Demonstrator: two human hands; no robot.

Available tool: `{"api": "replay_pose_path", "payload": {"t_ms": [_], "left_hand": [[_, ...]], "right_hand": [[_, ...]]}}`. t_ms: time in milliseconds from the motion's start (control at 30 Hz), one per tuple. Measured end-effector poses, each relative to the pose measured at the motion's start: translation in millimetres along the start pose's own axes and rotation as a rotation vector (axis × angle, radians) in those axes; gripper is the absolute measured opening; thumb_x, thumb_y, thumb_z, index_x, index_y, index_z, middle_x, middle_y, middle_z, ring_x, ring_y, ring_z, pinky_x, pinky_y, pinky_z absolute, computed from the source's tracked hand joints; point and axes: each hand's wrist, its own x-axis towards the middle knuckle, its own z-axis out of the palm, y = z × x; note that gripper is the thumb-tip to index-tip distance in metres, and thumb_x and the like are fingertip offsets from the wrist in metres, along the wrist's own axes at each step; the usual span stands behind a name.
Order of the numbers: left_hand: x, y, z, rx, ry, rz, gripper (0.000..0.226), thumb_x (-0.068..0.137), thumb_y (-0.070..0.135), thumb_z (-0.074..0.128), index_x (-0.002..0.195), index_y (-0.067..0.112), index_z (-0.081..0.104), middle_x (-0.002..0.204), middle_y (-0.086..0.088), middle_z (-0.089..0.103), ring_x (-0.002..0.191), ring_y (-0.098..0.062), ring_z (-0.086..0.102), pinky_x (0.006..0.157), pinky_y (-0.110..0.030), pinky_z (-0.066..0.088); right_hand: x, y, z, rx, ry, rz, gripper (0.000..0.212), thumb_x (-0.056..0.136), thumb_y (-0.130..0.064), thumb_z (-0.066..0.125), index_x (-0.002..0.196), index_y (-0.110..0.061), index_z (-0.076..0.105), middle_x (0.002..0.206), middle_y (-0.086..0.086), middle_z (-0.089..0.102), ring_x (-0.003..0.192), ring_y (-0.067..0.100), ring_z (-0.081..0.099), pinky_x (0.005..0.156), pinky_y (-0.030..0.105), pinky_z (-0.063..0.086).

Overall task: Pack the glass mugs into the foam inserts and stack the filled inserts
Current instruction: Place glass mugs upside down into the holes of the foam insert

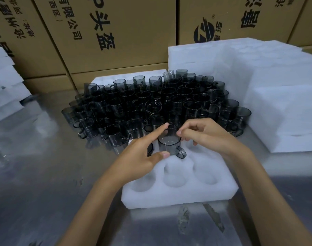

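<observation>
A white foam insert (pixel 178 196) with round pockets lies on the metal table in front of me. A smoky glass mug (pixel 171 147) stands in the middle pocket of its far row, handle pointing right. My left hand (pixel 142 155) holds that mug between thumb and forefinger. My right hand (pixel 203 134) touches the mug's far rim with curled fingertips. Another dark mug (pixel 150 148) sits in the far left pocket, mostly hidden by my left hand. The three near pockets hold nothing. A dense crowd of several smoky glass mugs (pixel 151 103) stands behind the insert.
Tall stacks of white foam inserts (pixel 267 89) rise at the right, and more foam (pixel 4 86) lies at the left edge. Brown printed cardboard boxes (pixel 107 32) wall off the back. Bare steel table (pixel 36 174) stretches to the left and front.
</observation>
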Motion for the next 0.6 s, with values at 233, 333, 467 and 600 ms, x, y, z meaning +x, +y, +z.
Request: {"api": "replay_pose_path", "payload": {"t_ms": [233,333,467,600], "left_hand": [[-1,1,7,0.245,0.003,0.043,0.068,0.091,0.073,0.035,0.153,0.047,0.023,0.149,0.04,0.016,0.135,0.027,-0.003,0.11,-0.005,-0.007],[3,-1,12,0.372,0.029,0.047,0.054,0.103,0.052,0.033,0.154,0.036,0.028,0.158,0.028,0.02,0.143,0.017,0.0,0.109,-0.007,-0.011],[3,-1,14,0.393,0.04,0.023,0.051,0.104,0.046,0.037,0.153,0.035,0.03,0.159,0.024,0.024,0.147,0.007,0.008,0.12,-0.022,-0.003],[2,1,14,0.439,0.038,0.034,0.051,0.105,0.044,0.033,0.155,0.034,0.027,0.16,0.023,0.023,0.148,0.004,0.011,0.121,-0.024,-0.001]], "right_hand": [[1,4,-4,-0.109,-0.005,-0.066,0.008,0.08,-0.027,0.082,0.084,-0.03,0.076,0.093,-0.006,0.069,0.081,-0.001,0.057,0.072,0.012,0.042],[2,7,-2,-0.258,-0.064,-0.101,0.021,0.08,-0.024,0.082,0.096,-0.036,0.075,0.105,-0.013,0.064,0.098,-0.002,0.049,0.079,0.009,0.035],[1,7,-2,-0.314,-0.098,-0.089,0.018,0.081,-0.026,0.081,0.092,-0.039,0.075,0.105,-0.016,0.061,0.106,0.003,0.046,0.084,0.013,0.03],[6,6,5,-0.191,0.15,-0.15,0.02,0.081,-0.01,0.077,0.088,-0.028,0.075,0.092,-0.008,0.067,0.079,0.002,0.054,0.071,0.01,0.037]]}}
